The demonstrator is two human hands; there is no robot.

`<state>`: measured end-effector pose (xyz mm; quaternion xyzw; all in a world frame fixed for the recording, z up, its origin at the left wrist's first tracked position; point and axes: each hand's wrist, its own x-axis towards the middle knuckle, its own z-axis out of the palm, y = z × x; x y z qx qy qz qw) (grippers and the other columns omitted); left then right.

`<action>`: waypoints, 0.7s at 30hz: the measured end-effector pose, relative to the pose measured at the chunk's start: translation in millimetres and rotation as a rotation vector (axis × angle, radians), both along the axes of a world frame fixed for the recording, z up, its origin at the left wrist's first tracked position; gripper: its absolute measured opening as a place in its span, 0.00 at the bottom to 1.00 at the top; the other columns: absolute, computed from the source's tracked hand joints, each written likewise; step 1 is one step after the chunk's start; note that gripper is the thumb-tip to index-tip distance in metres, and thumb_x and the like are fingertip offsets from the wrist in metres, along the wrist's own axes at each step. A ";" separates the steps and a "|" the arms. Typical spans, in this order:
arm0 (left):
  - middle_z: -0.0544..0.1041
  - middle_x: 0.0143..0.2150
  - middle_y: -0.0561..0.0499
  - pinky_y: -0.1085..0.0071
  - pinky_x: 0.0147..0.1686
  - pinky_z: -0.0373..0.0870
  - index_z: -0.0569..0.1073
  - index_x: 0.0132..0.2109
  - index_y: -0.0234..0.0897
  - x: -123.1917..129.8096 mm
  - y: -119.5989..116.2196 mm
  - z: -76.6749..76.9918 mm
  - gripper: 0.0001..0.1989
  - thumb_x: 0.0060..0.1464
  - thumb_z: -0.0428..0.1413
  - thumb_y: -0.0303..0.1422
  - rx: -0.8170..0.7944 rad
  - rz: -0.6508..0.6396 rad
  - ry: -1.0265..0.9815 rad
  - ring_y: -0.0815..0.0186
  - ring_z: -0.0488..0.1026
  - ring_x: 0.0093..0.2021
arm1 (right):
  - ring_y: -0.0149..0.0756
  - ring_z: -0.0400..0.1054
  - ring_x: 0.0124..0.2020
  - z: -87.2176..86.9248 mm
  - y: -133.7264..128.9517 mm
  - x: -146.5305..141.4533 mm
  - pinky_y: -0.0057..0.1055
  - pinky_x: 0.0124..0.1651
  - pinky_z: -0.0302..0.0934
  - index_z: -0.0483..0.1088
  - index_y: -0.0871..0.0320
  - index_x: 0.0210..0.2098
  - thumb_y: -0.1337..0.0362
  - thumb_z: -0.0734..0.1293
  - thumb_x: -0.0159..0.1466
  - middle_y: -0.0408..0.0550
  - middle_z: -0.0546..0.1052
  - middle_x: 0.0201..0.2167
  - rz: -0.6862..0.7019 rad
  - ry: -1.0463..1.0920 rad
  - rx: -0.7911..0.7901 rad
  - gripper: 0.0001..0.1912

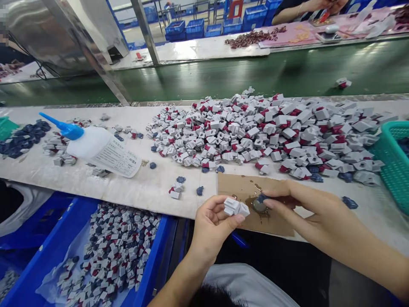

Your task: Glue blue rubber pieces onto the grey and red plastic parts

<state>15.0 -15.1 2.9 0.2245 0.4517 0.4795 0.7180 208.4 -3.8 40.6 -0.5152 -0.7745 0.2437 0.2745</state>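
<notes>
My left hand (pixel 212 226) pinches a small light-grey plastic part (pixel 235 207) between thumb and fingers, near the table's front edge. In a pinch, my right hand (pixel 298 204) holds a small dark-blue plastic piece (pixel 262 197) low over a brown cardboard sheet (pixel 277 228). A clear, wet puddle (pixel 259 207) lies on that cardboard, right under the blue piece; whether the two touch I cannot tell. Beyond my hands spreads a big heap of grey and dark-red parts (pixel 230 128). Loose dark-blue pieces (pixel 200 190) lie left of the cardboard.
A white bottle with blue nozzle (pixel 104 149) is on the left, tilted. A blue bin (pixel 159 238) of assembled parts stands below the table edge. A green basket (pixel 388 166) is at right. Behind runs a green conveyor (pixel 223 72); another person's hands (pixel 315 5) work beyond it.
</notes>
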 end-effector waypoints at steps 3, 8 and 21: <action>0.81 0.30 0.52 0.77 0.29 0.74 0.77 0.34 0.38 2.7 -0.5 3.3 0.17 0.34 0.72 0.31 0.024 -0.031 -0.002 0.69 0.77 0.30 | 0.33 0.72 0.27 11.1 -4.7 -10.1 0.26 0.25 0.65 0.71 0.53 0.37 0.58 0.63 0.67 0.44 0.77 0.29 -0.042 0.151 -0.004 0.07; 0.81 0.29 0.54 0.79 0.29 0.73 0.77 0.33 0.38 5.7 -0.3 12.2 0.14 0.37 0.71 0.29 0.084 -0.070 -0.003 0.72 0.76 0.27 | 0.34 0.72 0.28 12.4 -7.0 -14.2 0.26 0.25 0.65 0.71 0.53 0.36 0.59 0.63 0.68 0.43 0.77 0.30 0.014 0.195 -0.054 0.07; 0.79 0.27 0.54 0.79 0.31 0.74 0.74 0.31 0.38 16.4 -0.3 5.7 0.15 0.37 0.72 0.32 0.123 -0.122 0.009 0.72 0.76 0.29 | 0.28 0.65 0.23 4.6 5.2 -4.6 0.22 0.25 0.59 0.73 0.56 0.30 0.55 0.65 0.66 0.43 0.74 0.24 0.115 0.271 -0.233 0.13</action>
